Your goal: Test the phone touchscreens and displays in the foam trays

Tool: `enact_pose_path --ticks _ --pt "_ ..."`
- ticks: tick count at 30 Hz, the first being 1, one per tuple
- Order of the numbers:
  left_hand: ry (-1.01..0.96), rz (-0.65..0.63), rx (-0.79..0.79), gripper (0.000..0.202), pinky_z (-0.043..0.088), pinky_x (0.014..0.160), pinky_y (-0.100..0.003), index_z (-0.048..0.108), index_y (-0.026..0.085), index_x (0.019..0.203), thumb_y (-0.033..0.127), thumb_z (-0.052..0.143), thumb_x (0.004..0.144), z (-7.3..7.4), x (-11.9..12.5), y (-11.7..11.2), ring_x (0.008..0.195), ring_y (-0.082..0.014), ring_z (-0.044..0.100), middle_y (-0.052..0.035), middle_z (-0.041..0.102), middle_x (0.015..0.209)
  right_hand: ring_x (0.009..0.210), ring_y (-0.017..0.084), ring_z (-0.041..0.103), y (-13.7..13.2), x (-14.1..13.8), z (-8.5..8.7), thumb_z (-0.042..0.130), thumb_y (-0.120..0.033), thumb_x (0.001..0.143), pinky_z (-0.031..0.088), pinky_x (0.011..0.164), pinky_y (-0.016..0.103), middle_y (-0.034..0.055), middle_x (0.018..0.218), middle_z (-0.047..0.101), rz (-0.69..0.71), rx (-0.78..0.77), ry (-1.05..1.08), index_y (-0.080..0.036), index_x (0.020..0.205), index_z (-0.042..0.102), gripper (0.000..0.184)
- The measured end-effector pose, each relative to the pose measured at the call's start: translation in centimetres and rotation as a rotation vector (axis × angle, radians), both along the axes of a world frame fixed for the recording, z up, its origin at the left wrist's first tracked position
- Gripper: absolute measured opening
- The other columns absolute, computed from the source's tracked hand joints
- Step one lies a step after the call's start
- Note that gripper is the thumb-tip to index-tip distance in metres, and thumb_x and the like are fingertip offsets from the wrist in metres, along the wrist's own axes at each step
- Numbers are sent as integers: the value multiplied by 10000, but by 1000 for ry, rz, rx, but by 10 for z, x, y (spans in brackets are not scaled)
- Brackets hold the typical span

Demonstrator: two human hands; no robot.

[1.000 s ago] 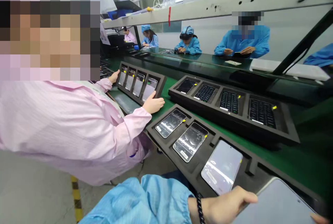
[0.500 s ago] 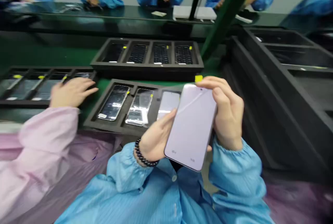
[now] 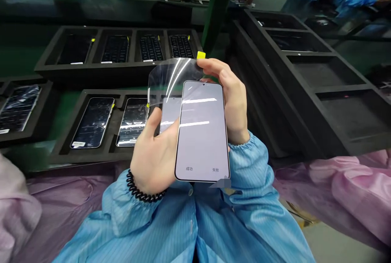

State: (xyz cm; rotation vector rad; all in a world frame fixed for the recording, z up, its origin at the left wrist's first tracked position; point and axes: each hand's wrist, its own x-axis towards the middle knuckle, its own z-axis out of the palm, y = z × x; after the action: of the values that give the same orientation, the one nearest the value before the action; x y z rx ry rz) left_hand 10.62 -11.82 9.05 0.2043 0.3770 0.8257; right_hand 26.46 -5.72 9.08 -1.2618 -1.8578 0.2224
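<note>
A smartphone (image 3: 202, 132) with a lit pale screen stands upright in front of my chest. My left hand (image 3: 154, 155) wraps round its left edge and back. My right hand (image 3: 229, 98) is behind the phone's top right and pinches the yellow tab (image 3: 200, 55) of a clear protective film (image 3: 172, 76). The film curls up and to the left, lifted off the screen. Below my hands a black foam tray (image 3: 65, 145) holds three more phones in slots.
A second black tray (image 3: 45, 57) of phones lies farther back on the green belt. Empty black trays (image 3: 308, 92) are stacked at the right. Pink-sleeved people sit at both sides; workers in blue sit across the line. A green post (image 3: 218, 6) rises ahead.
My view swung right and down from the neighbour to my own hands. I brought the phone upright, and my right hand peeled the film up off the screen by its yellow tab.
</note>
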Motion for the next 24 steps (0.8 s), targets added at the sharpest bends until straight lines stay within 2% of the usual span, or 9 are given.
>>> enact_pose_path --ticks 3,8,11,14,16,20,24 --pt "36 12 -14 736 320 1210 -680 308 218 1594 651 305 999 1 1 0 1549 -399 284 -120 447 1595 1316 351 583 -1 0 1 766 -380 842 569 955 521 -3 1314 698 -10 9 -214 -451 1341 629 523" --pt "56 0 -35 752 311 1196 -711 266 199 1606 650 265 1005 0 0 3 1544 -419 282 -137 432 1600 1312 360 581 1 0 -2 790 -434 815 561 947 518 6 1220 732 23 10 -254 -442 1268 685 465" --pt "31 -21 -19 735 329 1178 -725 271 225 1607 647 280 1005 -6 -1 5 1531 -425 309 -127 430 1604 1273 344 608 -1 0 -3 743 -416 865 571 926 488 17 1288 703 -19 18 -206 -410 1300 670 441" --pt "14 -52 -12 720 360 1159 -732 307 256 1598 650 326 995 -13 -2 6 1534 -421 307 -101 421 1615 1209 268 638 -6 0 -3 579 -333 982 575 944 419 33 1422 622 -58 38 -50 -324 1371 612 391" --pt "12 -64 -23 704 369 1162 -723 327 274 1591 649 322 995 -16 -3 6 1538 -408 305 -81 420 1618 1204 250 630 -8 0 -3 545 -301 1001 564 968 397 48 1449 601 -70 62 -14 -273 1391 593 395" --pt "5 -74 -29 702 352 1166 -737 371 282 1572 665 321 986 -19 -3 6 1546 -425 276 -61 458 1593 1277 285 581 -10 -1 -4 654 -317 951 560 983 386 66 1493 555 -100 98 -148 -245 1400 601 458" --pt "19 -85 -41 713 303 1133 -815 396 272 1559 682 303 984 -19 -1 7 1566 -462 166 -61 451 1595 1347 289 529 -9 -4 1 667 -228 935 545 1037 350 67 1530 504 -66 68 -279 -215 1393 597 464"
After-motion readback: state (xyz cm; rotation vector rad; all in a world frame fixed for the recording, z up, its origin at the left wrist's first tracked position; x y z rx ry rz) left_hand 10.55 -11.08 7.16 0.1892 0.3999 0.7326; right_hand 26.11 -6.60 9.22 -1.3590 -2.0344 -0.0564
